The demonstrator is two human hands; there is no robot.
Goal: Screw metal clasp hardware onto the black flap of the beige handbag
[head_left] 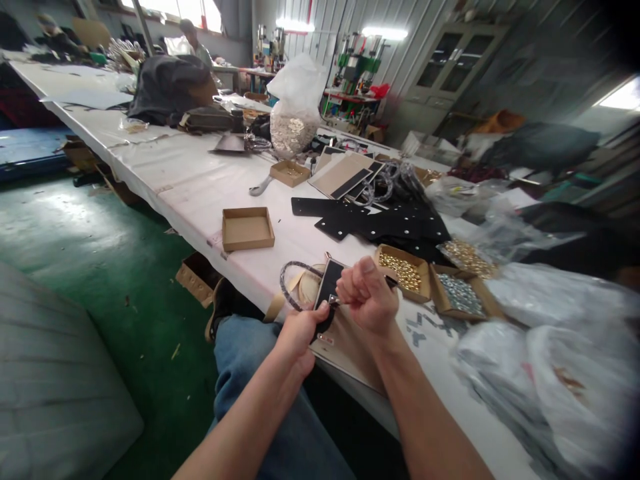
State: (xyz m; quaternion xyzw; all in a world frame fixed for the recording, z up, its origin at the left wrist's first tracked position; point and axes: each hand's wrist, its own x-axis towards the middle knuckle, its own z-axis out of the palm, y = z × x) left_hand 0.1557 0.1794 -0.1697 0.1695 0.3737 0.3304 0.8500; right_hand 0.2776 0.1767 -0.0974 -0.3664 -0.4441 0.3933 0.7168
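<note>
My left hand [300, 331] is closed at the near edge of a black and beige bag panel [330, 280], its thumb beside a small metal fitting [333, 301]. A loop-shaped bag handle [284, 283] in clear wrapping curves out to the left of the panel. My right hand [369, 298] makes a fist just above the fitting, around a thin tool whose dark handle end [391, 282] shows past the fist. Its exact kind is mostly hidden by the fingers. Behind the handle lies a round roll of beige tape [309, 288].
Cardboard trays of gold rivets [403, 270] and silver rivets [459, 293] stand to the right. A shallow cardboard tray [249, 229] sits left. Black studded strips [385, 223] lie beyond the panel. Plastic bags [560, 373] crowd the right side. A person [195, 43] is at the back.
</note>
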